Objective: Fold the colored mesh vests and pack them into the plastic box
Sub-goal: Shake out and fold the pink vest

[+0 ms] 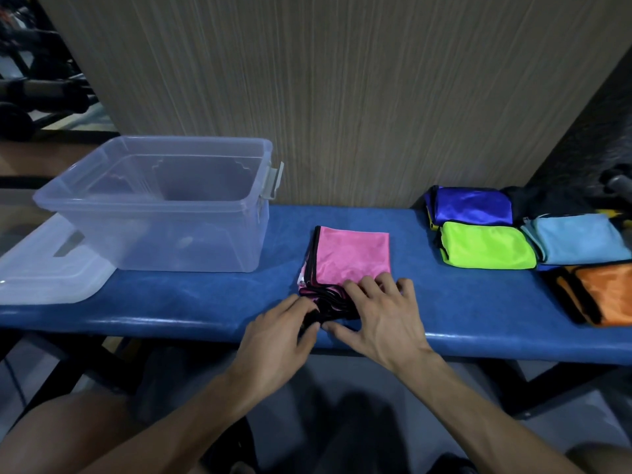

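A folded pink mesh vest (352, 256) with black trim lies in the middle of the blue bench (205, 295). My left hand (277, 340) curls its fingers round the black-trimmed near edge of the vest. Beside it, my right hand (383, 316) rests with spread fingers on the vest's near right corner. The clear plastic box (164, 206) stands at the left of the bench with nothing visible inside. At the right lie folded vests in blue (473, 205), green (489, 246), light blue (578, 237) and orange (605, 292).
The box's clear lid (48, 268) lies flat at the bench's left end, partly under the box. A wood-grain wall panel (342, 97) stands right behind the bench. Dark gear (561, 196) sits at the far right behind the vests.
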Demonstrator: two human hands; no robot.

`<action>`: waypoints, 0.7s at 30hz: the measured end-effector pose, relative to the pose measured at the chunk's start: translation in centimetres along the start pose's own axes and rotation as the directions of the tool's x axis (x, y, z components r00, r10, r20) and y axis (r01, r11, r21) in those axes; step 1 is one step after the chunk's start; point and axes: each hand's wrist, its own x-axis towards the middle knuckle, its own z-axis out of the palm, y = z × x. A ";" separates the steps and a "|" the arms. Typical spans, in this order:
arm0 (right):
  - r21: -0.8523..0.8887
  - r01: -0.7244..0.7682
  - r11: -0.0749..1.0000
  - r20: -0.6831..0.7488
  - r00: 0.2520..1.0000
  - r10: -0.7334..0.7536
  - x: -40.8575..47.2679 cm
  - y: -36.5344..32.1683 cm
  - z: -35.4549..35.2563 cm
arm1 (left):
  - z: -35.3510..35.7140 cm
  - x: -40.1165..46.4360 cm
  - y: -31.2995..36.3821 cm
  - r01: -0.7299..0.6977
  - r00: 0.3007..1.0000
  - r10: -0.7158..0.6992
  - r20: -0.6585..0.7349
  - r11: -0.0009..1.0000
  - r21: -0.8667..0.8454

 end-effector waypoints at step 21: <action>0.038 0.147 0.988 0.144 0.978 -0.151 -0.6 1.2 -0.8 | -1.8 10.3 -3.2 0.058 0.935 0.013 0.354 0.980 -0.191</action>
